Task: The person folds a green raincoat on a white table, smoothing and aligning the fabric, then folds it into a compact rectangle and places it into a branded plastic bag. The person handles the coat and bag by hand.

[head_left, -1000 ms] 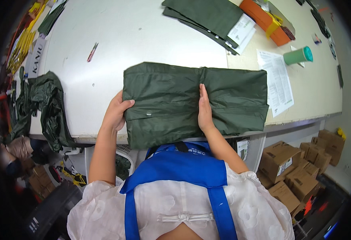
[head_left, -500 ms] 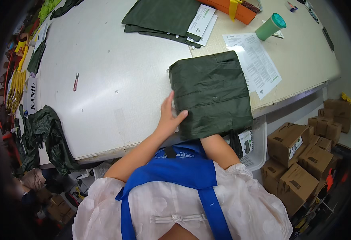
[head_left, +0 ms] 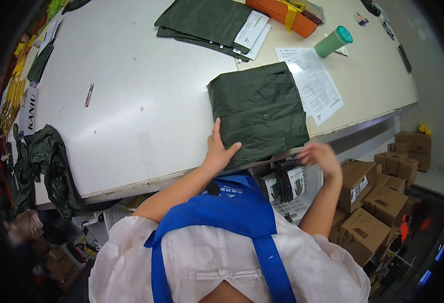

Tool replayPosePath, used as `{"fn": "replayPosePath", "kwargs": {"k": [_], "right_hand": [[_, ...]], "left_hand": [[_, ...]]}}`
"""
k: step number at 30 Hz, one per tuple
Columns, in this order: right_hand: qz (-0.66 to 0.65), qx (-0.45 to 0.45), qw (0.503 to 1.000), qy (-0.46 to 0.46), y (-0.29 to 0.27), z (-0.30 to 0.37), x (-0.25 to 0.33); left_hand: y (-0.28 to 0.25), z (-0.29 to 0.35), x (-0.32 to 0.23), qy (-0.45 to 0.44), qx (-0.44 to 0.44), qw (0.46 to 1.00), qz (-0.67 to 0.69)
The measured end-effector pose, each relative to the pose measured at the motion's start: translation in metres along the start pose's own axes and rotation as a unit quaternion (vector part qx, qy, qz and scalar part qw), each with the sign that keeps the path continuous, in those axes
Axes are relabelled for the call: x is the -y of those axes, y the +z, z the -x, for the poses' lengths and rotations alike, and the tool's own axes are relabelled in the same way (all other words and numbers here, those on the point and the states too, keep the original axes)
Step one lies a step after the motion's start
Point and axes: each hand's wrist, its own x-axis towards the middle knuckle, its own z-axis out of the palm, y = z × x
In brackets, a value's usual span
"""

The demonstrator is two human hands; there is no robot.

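Observation:
A folded dark green garment [head_left: 260, 113] of smooth, coated-looking fabric with a snap button lies at the table's front edge. Against its lower left side rests my left hand [head_left: 221, 152], fingers stretched along the edge and thumb spread over the top. Just off the garment's lower right corner is my right hand [head_left: 321, 157], apart from the fabric. Its fingers are loosely bent, a little blurred, and nothing shows in them.
Beyond lie a stack of green folded garments [head_left: 204, 22], printed sheets [head_left: 313, 83], a green tumbler [head_left: 334, 41] and an orange box [head_left: 282, 15]. A small pen-like tool [head_left: 89, 95] lies left. Below the table edge are a white basket [head_left: 310, 197] and cardboard boxes [head_left: 366, 227].
My right hand has come out from beneath the garment and moved right, beside its corner. My left hand stays at the garment's left side. The view has shifted slightly.

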Motion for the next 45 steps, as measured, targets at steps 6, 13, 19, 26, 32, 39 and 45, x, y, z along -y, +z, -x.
{"fn": "replayPosePath", "kwargs": {"k": [6,13,19,26,32,39,45], "right_hand": [[-0.038,-0.171,0.983,-0.047,0.011,-0.087,0.033],[-0.252,-0.054,0.966,0.035,0.048,-0.097,0.047],[-0.453,0.009,0.892,0.001,0.163,-0.098,0.052],[-0.132,0.217,0.961,0.112,0.245,-0.070,0.056],[-0.068,0.082,0.964,-0.244,0.145,-0.107,0.123],[-0.075,0.132,0.987,0.061,0.161,-0.182,0.110],[-0.027,0.134,0.986,0.093,0.190,-0.164,0.116]], "left_hand": [[0.012,-0.020,0.048,0.041,-0.067,0.984,0.161],[-0.060,-0.013,0.026,-0.069,0.132,0.908,0.391],[-0.104,0.018,0.067,-0.085,0.093,0.730,0.672],[-0.090,0.030,0.097,-0.003,0.033,0.774,0.633],[-0.123,0.064,0.081,-0.004,0.009,0.817,0.577],[-0.116,0.063,0.094,-0.041,0.004,0.778,0.627],[-0.114,0.073,0.088,-0.046,0.043,0.735,0.675]]}}
